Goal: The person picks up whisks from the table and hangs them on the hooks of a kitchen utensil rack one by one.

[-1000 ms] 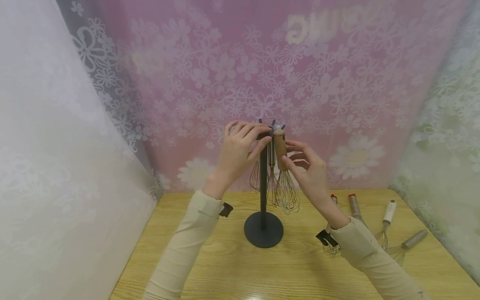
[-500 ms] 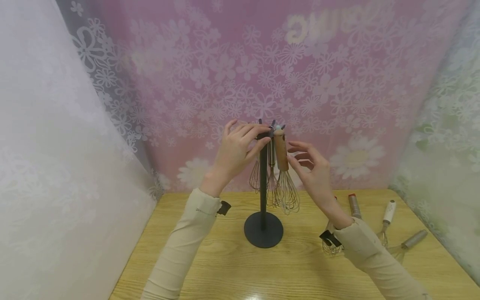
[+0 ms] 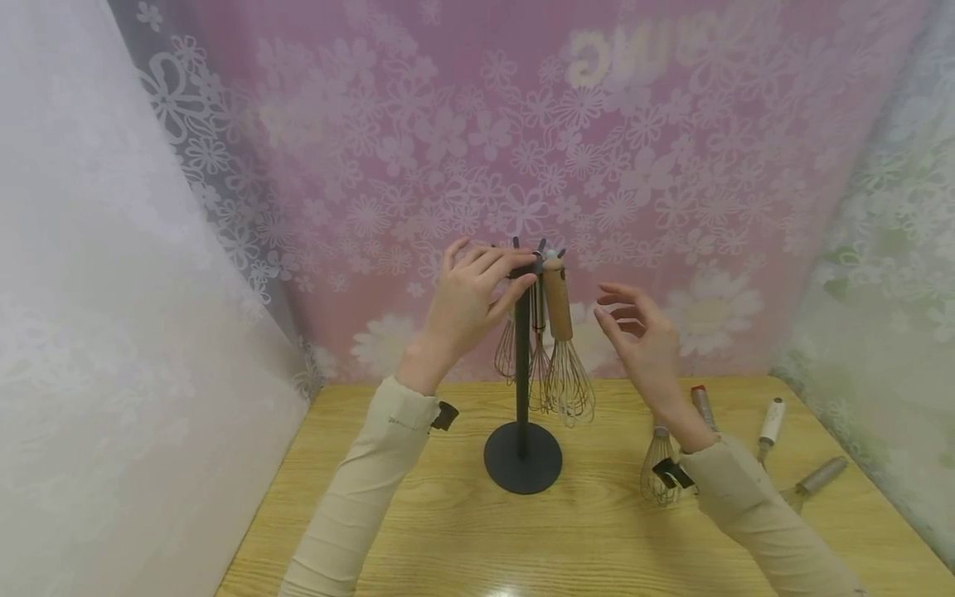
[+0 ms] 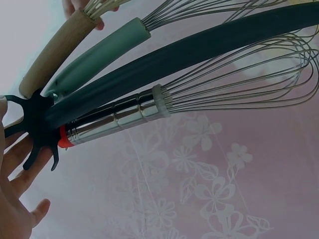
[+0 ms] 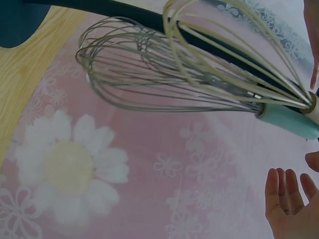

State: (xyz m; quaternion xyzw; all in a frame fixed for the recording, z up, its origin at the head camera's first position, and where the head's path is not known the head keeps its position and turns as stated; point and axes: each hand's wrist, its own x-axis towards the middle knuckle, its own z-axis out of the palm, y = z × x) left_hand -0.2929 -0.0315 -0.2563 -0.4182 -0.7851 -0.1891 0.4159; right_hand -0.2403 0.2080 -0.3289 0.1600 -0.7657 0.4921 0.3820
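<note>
My left hand (image 3: 466, 303) rests with extended fingers on the hooked top of a dark whisk stand (image 3: 522, 373). In the left wrist view its fingers lie behind the stand's hooks. A whisk with a wooden handle (image 3: 557, 311) hangs on the right side. Beside it hang a whisk with a green handle (image 4: 102, 62) and one with a shiny metal handle and red end (image 4: 119, 117). My right hand (image 3: 645, 344) is held in the air to the right of the wooden handle, apart from it, fingers loosely bent and holding nothing.
On the wooden table (image 3: 448, 531) at the right lie a wire whisk (image 3: 658, 468), a red-ended metal handle (image 3: 701, 406), a white-handled whisk (image 3: 773, 421) and a grey-handled one (image 3: 821, 477). My right forearm partly covers them. A flowered curtain (image 3: 418, 149) stands behind.
My right hand has let go of the wooden-handled whisk and moved away to the right. The whisk stays hanging on the stand. My left hand has hardly moved.
</note>
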